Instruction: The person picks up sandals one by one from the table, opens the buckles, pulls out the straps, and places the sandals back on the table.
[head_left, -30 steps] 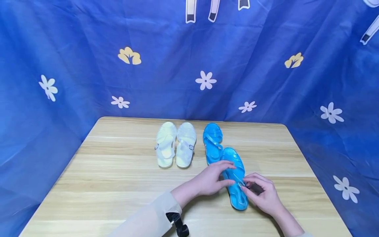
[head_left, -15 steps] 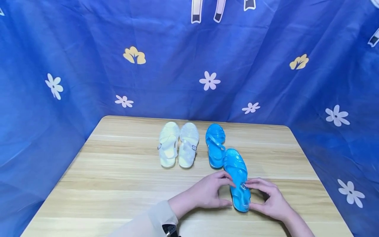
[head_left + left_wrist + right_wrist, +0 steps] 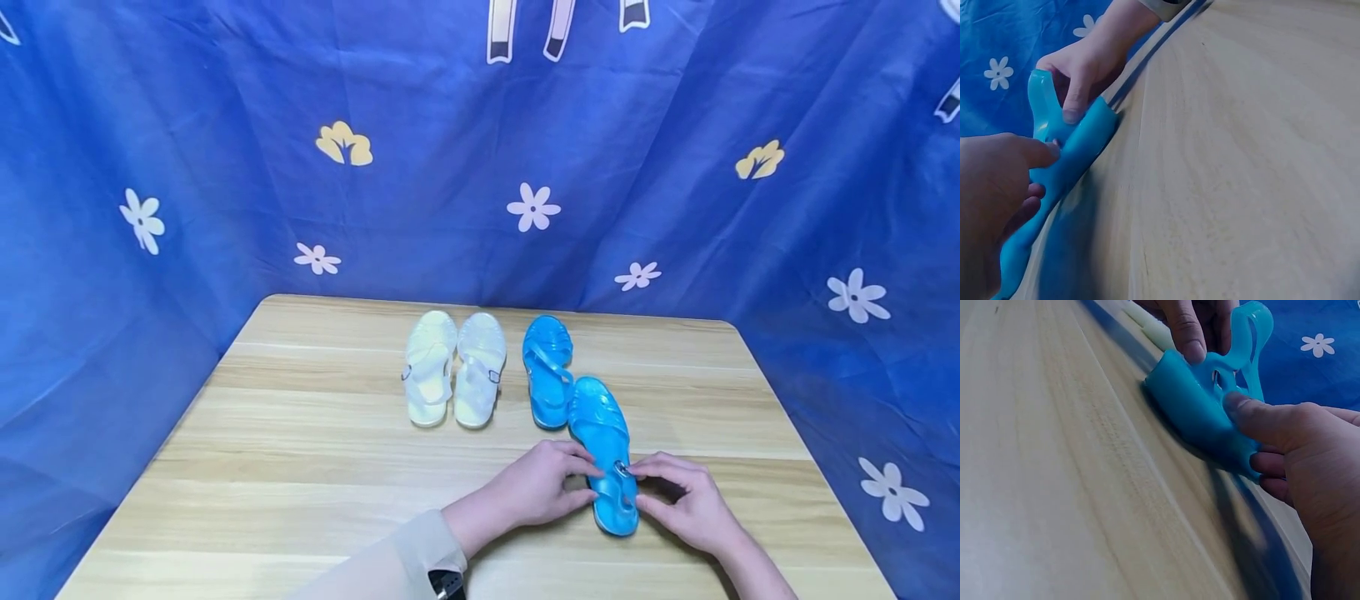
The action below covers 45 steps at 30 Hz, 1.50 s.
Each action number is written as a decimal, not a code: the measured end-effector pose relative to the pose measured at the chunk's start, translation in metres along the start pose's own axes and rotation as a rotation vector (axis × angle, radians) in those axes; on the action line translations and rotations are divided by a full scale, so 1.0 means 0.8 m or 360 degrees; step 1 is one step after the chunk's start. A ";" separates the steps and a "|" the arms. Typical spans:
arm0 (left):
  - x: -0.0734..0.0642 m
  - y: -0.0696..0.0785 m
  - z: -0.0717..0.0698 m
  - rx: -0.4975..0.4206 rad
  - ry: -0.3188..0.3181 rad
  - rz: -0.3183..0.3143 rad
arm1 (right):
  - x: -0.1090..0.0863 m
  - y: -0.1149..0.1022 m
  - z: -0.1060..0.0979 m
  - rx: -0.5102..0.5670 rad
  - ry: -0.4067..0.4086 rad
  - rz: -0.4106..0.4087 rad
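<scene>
A blue jelly sandal (image 3: 600, 442) with a small buckle lies slightly slanted on the table in the head view, toe away from me. My left hand (image 3: 542, 485) holds its left side near the heel, thumb and fingers at the edge. On the other side my right hand (image 3: 686, 504) grips it, fingertips by the buckle and thumb lower down by the heel. The right wrist view shows the right thumb (image 3: 1250, 412) against the sandal's side with other fingers curled beneath. The second blue sandal (image 3: 549, 387) lies just behind, close to the held one's toe.
Two white jelly sandals (image 3: 431, 383) lie side by side, left of the blue pair, toes toward the back edge. They rest on a wood-grain table (image 3: 315, 450). A blue flower-print cloth (image 3: 450, 150) rises behind the table and along both sides.
My left hand has drawn back from over the sandal to its left side. My right thumb has shifted from the buckle toward the heel. The camera view has turned slightly.
</scene>
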<state>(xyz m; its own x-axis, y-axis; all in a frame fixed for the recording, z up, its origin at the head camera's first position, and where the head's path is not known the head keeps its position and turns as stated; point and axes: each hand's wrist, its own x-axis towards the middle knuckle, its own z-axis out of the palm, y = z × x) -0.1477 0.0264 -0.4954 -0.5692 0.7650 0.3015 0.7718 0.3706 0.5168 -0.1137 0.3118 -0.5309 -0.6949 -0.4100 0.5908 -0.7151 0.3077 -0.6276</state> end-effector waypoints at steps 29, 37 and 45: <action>0.037 0.013 0.005 0.0226 0.0050 -0.0202 | 0.010 0.019 -0.018 -0.0163 -0.0048 0.0157; 0.055 0.006 0.012 0.0326 0.0143 -0.0318 | 0.028 0.037 -0.017 -0.0278 -0.0011 0.0246; 0.063 0.005 0.012 0.0200 0.0146 -0.0456 | 0.049 0.057 -0.011 -0.0412 0.0121 0.0267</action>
<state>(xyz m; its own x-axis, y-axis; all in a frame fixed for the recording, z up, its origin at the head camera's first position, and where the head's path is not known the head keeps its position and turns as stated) -0.1707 0.0716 -0.4857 -0.7871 0.5717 0.2318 0.6022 0.6305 0.4898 -0.1740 0.3171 -0.5318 -0.8014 -0.2729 0.5323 -0.5789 0.5778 -0.5753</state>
